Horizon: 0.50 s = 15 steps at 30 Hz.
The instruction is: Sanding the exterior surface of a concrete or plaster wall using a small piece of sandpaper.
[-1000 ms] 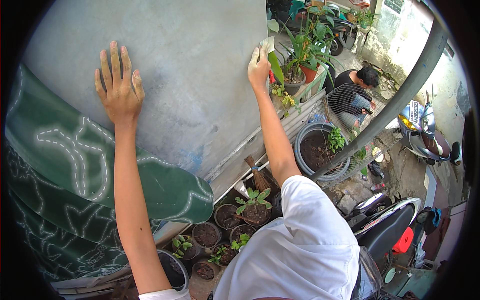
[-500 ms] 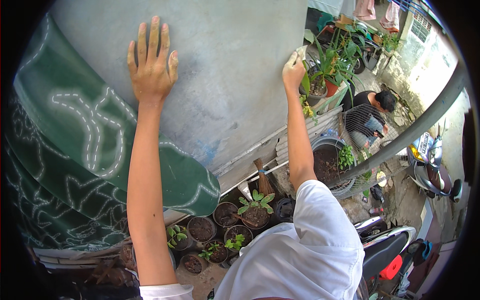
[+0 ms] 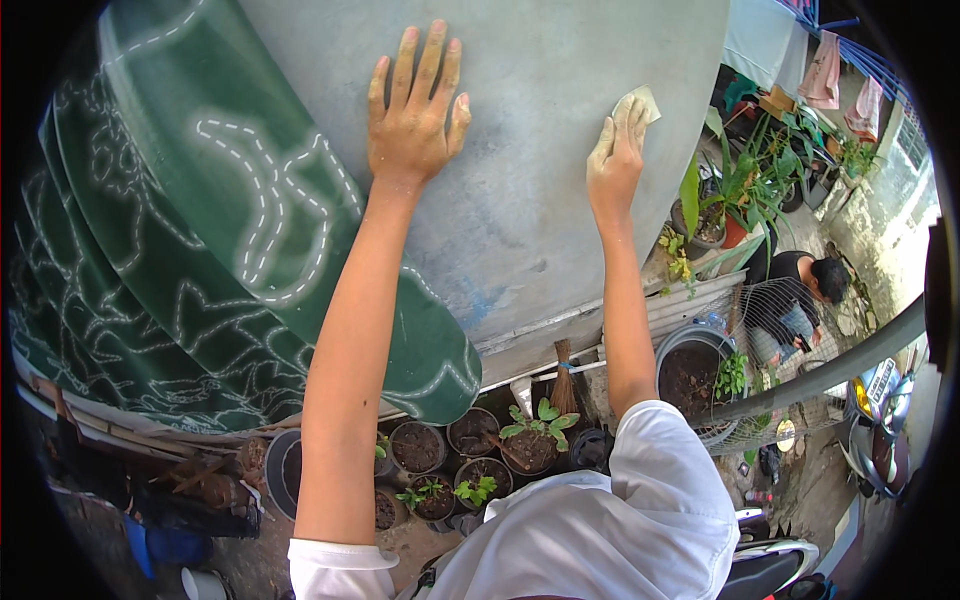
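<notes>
A smooth grey wall stands before me, with a dark green painted area of white dashed outlines on its left. My left hand lies flat on the grey surface, fingers spread and holding nothing. Farther right, my right hand presses a small pale square sheet, which looks like sandpaper, against the wall. Its fingers are stretched over the sheet, leaving one corner showing, and they look coated with pale dust. Both arms reach up and forward.
Below the wall stand several potted plants and a bundled stick broom. To the right are a large planter, wire mesh and leafy plants. Beyond the mesh a person crouches. A grey pipe crosses there.
My right hand has moved left, from the wall's right edge onto its surface, with the sandpaper. My left hand stays at about the same spot. The whole view has shifted.
</notes>
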### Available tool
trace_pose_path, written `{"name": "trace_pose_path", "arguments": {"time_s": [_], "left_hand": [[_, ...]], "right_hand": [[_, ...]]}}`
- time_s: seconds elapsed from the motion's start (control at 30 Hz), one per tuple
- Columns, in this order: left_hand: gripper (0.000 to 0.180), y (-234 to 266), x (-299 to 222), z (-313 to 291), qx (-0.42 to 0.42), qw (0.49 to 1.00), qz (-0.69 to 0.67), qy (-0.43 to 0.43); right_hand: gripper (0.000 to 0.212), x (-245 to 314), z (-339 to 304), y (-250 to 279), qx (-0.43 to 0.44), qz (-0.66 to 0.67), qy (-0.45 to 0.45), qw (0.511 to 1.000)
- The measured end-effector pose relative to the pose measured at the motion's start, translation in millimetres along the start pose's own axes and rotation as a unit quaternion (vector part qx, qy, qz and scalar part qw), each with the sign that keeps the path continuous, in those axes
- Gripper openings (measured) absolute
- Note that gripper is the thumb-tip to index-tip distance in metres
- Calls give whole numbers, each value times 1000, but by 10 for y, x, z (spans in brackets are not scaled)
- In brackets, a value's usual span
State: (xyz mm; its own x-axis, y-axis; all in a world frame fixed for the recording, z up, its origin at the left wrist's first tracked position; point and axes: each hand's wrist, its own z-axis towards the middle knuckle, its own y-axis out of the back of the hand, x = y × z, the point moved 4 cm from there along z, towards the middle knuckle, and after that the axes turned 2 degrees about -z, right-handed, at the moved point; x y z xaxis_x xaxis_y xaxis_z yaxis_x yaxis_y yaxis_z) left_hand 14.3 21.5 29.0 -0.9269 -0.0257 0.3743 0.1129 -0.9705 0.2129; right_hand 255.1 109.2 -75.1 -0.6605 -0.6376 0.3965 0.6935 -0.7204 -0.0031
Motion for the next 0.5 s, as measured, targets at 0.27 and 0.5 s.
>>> {"name": "trace_pose_path", "arguments": {"time_s": [0.27,0.5], "left_hand": [[55,8,-18,21,2,1000,2,-3],[55,-35,3,-2,3,1000,7,-2]], "right_hand": [[47,292,-183,-58,23,-2,13,1000],[47,262,-134,-115,12,32,-40,999]]}}
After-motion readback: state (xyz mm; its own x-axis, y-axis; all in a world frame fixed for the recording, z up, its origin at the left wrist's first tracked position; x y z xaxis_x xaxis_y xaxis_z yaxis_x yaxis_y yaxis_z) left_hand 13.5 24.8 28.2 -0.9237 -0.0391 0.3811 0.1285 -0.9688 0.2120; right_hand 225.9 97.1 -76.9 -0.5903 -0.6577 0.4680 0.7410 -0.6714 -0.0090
